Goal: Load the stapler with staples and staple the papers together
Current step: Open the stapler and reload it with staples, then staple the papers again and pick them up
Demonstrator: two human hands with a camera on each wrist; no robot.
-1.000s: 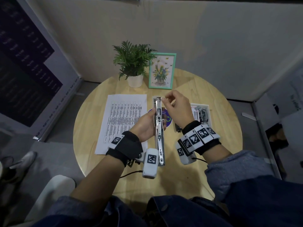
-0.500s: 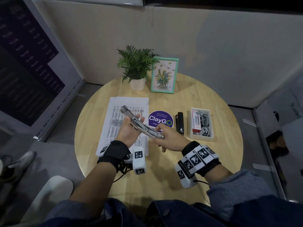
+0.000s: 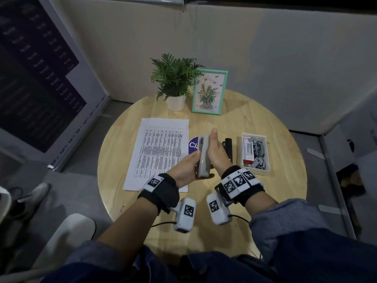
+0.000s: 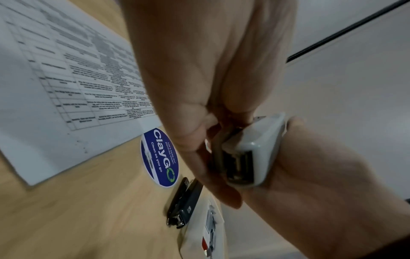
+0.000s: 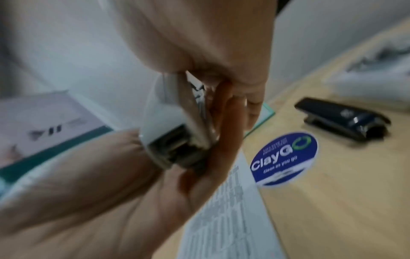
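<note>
A grey stapler (image 3: 204, 158) is clasped between both hands above the round table, folded shut with its nose pointing away from me. My left hand (image 3: 186, 166) grips it from the left, fingers curled round its base (image 4: 195, 138). My right hand (image 3: 216, 154) closes on its right side, thumb stretched forward along the top. The left wrist view shows the stapler's (image 4: 250, 154) rear end between the palms; the right wrist view shows it (image 5: 168, 140) blurred. The printed papers (image 3: 161, 152) lie flat on the table left of the hands.
A black stapler (image 3: 228, 148) and a white tray (image 3: 254, 135) of staple strips lie to the right. A purple sticker (image 3: 192, 146) shows under the hands. A potted plant (image 3: 175, 78) and a framed picture (image 3: 209, 92) stand at the back.
The stapler was open and stretched out long a second ago, then swung across over the papers. Now it is folded shut and clasped between both hands over the sticker.
</note>
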